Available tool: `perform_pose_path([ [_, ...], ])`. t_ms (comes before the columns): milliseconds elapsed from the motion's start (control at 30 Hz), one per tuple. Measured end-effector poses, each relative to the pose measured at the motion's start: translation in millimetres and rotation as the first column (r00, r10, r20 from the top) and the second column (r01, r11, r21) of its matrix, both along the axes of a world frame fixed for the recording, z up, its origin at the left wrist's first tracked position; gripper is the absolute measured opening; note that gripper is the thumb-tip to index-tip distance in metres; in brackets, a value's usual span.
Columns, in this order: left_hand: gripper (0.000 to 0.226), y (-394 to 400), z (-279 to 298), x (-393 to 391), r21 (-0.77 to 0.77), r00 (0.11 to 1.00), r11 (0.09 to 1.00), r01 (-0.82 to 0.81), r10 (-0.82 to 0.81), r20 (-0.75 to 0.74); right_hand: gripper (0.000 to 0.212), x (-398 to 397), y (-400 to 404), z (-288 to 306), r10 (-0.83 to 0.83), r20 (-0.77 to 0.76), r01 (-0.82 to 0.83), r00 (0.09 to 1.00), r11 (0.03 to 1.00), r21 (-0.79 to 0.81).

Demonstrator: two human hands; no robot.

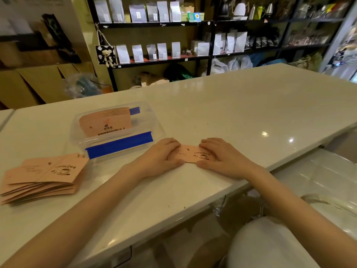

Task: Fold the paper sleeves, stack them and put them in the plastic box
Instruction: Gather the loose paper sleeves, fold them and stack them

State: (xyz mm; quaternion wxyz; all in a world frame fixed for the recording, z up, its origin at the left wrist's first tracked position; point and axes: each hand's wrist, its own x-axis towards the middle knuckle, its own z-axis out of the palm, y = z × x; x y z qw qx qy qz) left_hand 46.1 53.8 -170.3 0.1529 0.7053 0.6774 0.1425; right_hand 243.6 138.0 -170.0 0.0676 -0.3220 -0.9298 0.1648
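Observation:
A pink paper sleeve (pixel 190 154) printed with a coffee cup lies flat on the white counter (pixel 231 105). My left hand (pixel 164 155) presses down on its left end and my right hand (pixel 222 157) on its right end, fingers laid over the paper. At the far left sits a pile of pink sleeves (pixel 42 178), several of them, fanned loosely. Behind my left hand stands the clear plastic box (pixel 154 124) with blue clips; a stack of folded sleeves (pixel 105 122) stands inside it.
The counter's front edge runs diagonally just below my forearms. Black shelves (pixel 154 24) with white and grey pouches stand behind the counter. Cardboard boxes (pixel 38 84) are stacked at the back left.

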Motion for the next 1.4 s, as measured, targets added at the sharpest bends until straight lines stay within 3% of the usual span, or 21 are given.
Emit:
perform_pose_path([
  [200,0.059,0,7,0,0.012,1.0,1.0,-0.003,0.003,-0.023,0.063,-1,3,6,0.033,-0.024,-0.033,0.999,0.999,0.005],
  [400,0.057,-10,21,-1,0.028,0.997,0.999,-0.043,0.042,0.064,0.055,-3,5,31,0.023,-0.067,-0.031,0.997,0.992,-0.12],
  [600,0.059,-34,54,-15,0.186,0.981,0.975,-0.121,0.089,0.17,0.049,-22,-4,66,0.026,-0.181,-0.053,0.983,0.988,-0.145],
  [833,0.06,-73,85,-50,0.322,0.972,0.918,-0.23,0.198,0.128,0.051,-71,-26,90,0.113,-0.287,-0.141,0.951,0.987,-0.079],
  [1133,0.039,-127,99,-98,0.402,0.915,0.826,-0.395,0.395,0.086,0.058,-145,-59,103,0.316,-0.333,-0.304,0.888,0.948,0.089],
  [1400,0.032,-187,92,-145,0.272,0.835,0.791,-0.549,0.537,0.122,0.065,-214,-99,86,0.456,-0.241,-0.42,0.857,0.888,0.188],
])
